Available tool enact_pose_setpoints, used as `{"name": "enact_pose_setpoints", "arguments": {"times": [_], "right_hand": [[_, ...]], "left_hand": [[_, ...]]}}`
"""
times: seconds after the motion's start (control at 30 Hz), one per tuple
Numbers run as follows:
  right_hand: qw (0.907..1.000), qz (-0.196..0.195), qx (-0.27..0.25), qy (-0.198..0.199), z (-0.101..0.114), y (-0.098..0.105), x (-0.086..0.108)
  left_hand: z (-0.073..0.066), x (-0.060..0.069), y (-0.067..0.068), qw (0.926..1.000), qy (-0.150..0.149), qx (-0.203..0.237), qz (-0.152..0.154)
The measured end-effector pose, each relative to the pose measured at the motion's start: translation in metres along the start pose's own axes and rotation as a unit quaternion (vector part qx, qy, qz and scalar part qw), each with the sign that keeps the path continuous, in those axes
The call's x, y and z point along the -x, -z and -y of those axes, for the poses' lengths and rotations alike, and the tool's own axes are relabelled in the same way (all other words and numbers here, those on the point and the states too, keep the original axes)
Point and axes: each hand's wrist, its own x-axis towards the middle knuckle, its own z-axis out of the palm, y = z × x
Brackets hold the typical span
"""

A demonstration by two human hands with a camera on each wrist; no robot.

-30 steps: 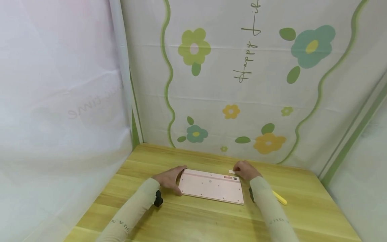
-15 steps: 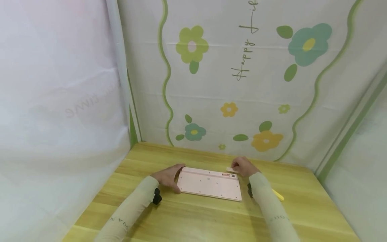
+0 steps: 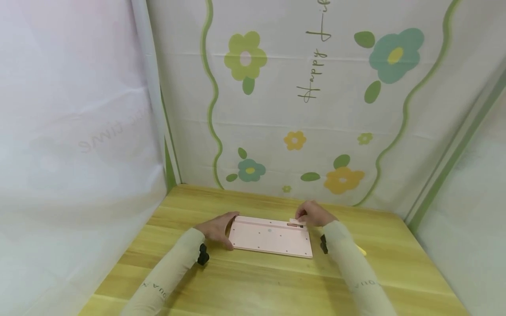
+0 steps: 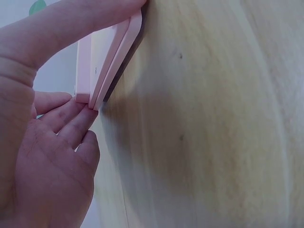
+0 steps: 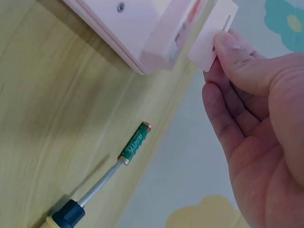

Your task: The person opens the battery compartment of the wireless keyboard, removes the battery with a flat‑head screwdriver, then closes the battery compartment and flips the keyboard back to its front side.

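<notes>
A pink keyboard (image 3: 272,239) lies underside up on the table, with small screws showing. My left hand (image 3: 216,230) grips its left end, thumb at the near edge and fingers at the far edge; the left wrist view shows the fingers (image 4: 71,121) against the keyboard's edge (image 4: 84,71). Between thumb and fingers, my right hand (image 3: 316,214) pinches a small pink battery cover (image 5: 213,35). The cover is just beside the battery compartment (image 3: 294,225) at the far right corner, which has something reddish inside.
A green battery (image 5: 134,144) lies on the wooden table (image 3: 237,281), by the tip of a screwdriver (image 5: 69,213). In the head view, my right sleeve partly hides the yellow handle (image 3: 361,250). A flowered cloth (image 3: 276,109) hangs behind the table.
My right hand has brought the battery cover closer to the keyboard's compartment. The left hand keeps its grip on the left end. The head view has shifted slightly.
</notes>
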Motion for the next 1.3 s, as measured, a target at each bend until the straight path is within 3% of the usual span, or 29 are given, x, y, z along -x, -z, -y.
{"name": "enact_pose_setpoints", "arguments": {"times": [0.17,0.6,0.9,1.17,1.3], "right_hand": [[0.9994,0.015,-0.028,-0.012,0.003,-0.006,0.0],[0.9988,0.027,-0.027,-0.031,-0.002,-0.01,-0.004],[0.9994,-0.004,-0.03,0.015,-0.004,-0.019,-0.001],[0.999,-0.039,-0.006,0.022,-0.014,-0.028,0.004],[0.9985,-0.048,-0.025,0.014,-0.016,-0.029,0.008]], "left_hand": [[-0.001,0.002,0.0,1.0,-0.004,0.001,0.0],[-0.004,0.002,0.001,0.9999,-0.009,0.005,-0.001],[-0.003,0.004,0.001,1.0,-0.005,0.007,-0.001],[-0.006,0.007,0.002,0.9999,0.002,0.012,0.0],[-0.007,0.007,0.001,0.9999,-0.003,0.013,0.0]]}}
